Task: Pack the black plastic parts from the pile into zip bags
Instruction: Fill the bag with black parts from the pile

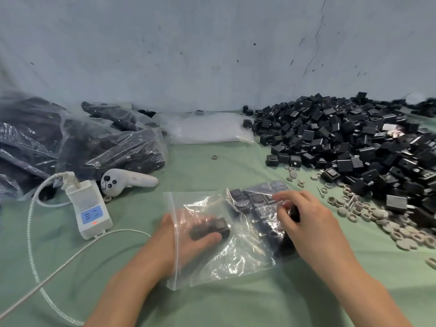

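A clear zip bag [236, 260] lies on the green cloth in front of me, with several black plastic parts [257, 201] in its far end. My left hand [188, 234] is inside the bag's open mouth and grips black parts [219, 226] seen through the plastic. My right hand [306, 220] rests on the bag's right side and pinches the plastic over a black part [294, 212]. The big pile of black parts [349, 142] fills the right side.
Filled zip bags [77, 140] are heaped at the far left. Empty bags [210, 128] lie at the back centre. A white power strip [90, 208] with cable and a white controller [125, 180] sit on the left. Grey rings and discs [377, 215] are scattered to the right.
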A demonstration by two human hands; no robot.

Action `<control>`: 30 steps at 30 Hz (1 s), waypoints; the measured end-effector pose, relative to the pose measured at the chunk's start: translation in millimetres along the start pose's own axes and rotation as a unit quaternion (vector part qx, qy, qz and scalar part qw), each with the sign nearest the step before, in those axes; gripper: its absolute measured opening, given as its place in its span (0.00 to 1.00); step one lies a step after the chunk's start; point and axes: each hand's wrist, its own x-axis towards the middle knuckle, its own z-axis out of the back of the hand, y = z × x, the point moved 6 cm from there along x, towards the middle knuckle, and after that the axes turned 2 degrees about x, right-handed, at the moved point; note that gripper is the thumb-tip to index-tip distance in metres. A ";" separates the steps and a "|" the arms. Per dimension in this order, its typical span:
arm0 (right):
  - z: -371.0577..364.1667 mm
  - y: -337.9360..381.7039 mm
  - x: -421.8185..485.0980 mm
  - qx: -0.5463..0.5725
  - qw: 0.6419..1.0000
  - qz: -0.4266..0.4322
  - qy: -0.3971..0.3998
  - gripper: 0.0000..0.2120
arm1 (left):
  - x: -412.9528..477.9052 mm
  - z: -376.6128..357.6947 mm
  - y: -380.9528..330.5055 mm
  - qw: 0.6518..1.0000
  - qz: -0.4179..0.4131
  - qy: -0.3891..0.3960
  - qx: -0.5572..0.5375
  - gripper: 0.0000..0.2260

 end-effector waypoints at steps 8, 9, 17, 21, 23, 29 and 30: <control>-5.9 1.8 11.3 -0.070 0.997 0.031 0.021 0.09 | 11.8 -15.4 -5.3 0.990 0.015 0.082 -0.116 0.18; -7.3 1.8 13.1 -0.078 0.996 0.034 0.027 0.09 | 15.0 -15.0 -5.2 0.989 0.009 0.083 -0.119 0.17; -20.1 -2.9 22.5 -0.155 0.982 0.040 0.097 0.10 | 27.5 -22.3 -11.0 0.985 -0.040 0.088 -0.143 0.15; -23.5 -3.6 24.3 -0.184 0.975 0.044 0.117 0.10 | 35.4 -25.2 -13.2 0.991 -0.088 0.045 -0.086 0.17; -22.9 -3.4 24.5 -0.185 0.974 0.044 0.121 0.10 | 38.2 -24.1 -15.5 0.993 -0.109 0.005 -0.048 0.16; -23.0 -1.7 24.4 -0.188 0.971 0.049 0.136 0.10 | 42.9 -27.0 -23.6 0.991 -0.109 -0.024 -0.077 0.13; -23.2 -1.5 24.6 -0.189 0.971 0.050 0.138 0.10 | 43.0 -26.9 -25.6 0.990 -0.105 -0.029 -0.085 0.13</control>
